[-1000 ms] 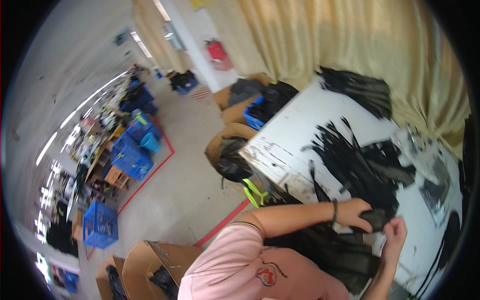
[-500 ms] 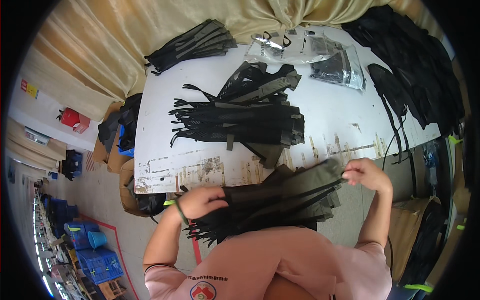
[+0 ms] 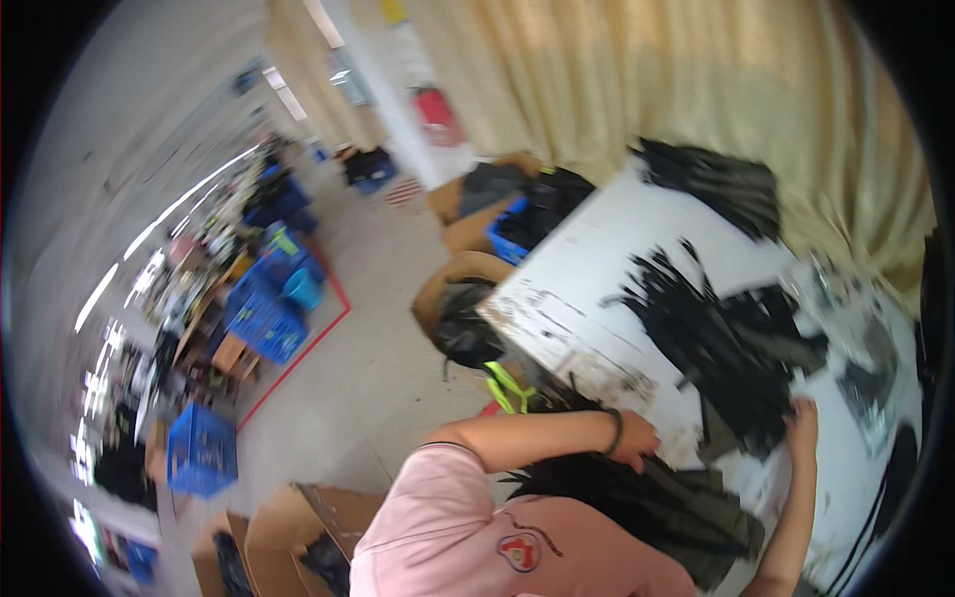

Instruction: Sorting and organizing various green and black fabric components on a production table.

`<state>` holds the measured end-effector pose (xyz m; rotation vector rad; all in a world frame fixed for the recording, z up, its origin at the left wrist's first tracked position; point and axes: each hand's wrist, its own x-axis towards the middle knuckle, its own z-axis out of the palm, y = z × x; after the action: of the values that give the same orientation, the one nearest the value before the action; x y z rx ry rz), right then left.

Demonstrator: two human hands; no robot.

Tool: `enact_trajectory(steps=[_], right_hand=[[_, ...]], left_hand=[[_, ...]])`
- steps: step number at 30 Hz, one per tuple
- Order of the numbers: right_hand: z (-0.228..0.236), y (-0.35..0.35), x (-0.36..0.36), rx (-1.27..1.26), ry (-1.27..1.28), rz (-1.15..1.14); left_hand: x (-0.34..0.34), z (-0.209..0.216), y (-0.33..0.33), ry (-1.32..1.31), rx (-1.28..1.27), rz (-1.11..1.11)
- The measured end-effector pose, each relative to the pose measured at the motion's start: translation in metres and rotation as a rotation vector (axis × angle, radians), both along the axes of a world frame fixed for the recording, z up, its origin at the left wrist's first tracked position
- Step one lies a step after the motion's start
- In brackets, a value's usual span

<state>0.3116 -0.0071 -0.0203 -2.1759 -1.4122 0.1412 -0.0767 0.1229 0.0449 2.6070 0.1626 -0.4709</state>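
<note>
A bundle of black and dark olive fabric pieces (image 3: 686, 507) with strap-like ends lies in front of my body, below the table edge. My left hand (image 3: 635, 445) is closed on the upper side of this bundle, with a dark band round the wrist. A second pile of black strips and mesh fabric (image 3: 721, 348) rests on the white table (image 3: 557, 298). At that pile's near right end, my right hand (image 3: 801, 418) has its fingers pinched together at the fabric edge. Motion blur hides the exact fingertip contact.
Another fabric bundle (image 3: 711, 184) lies at the table's far side by the beige curtain (image 3: 597, 80). A clear plastic bag (image 3: 865, 358) sits at the right. Cardboard boxes (image 3: 298, 527) and a blue crate (image 3: 202, 450) stand on the floor at left.
The view has swung to the left, showing more of the floor and workshop. My right hand has moved from the lap bundle to the pile on the table; my left stays at the lap bundle.
</note>
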Motion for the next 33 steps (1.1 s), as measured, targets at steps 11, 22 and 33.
enact_trajectory(steps=[11,22,33], right_hand=[[0.163,0.009,-0.180,0.426,0.462,0.336],[0.145,0.001,-0.207,0.311,-0.309,0.338],[0.130,0.007,-0.192,0.258,-0.083,0.378]], left_hand=[[0.058,0.066,0.003,-1.160,-0.014,0.295],[0.059,0.049,-0.010,-0.855,-0.393,0.543],[0.056,0.038,-0.014,-0.776,-0.454,0.502]])
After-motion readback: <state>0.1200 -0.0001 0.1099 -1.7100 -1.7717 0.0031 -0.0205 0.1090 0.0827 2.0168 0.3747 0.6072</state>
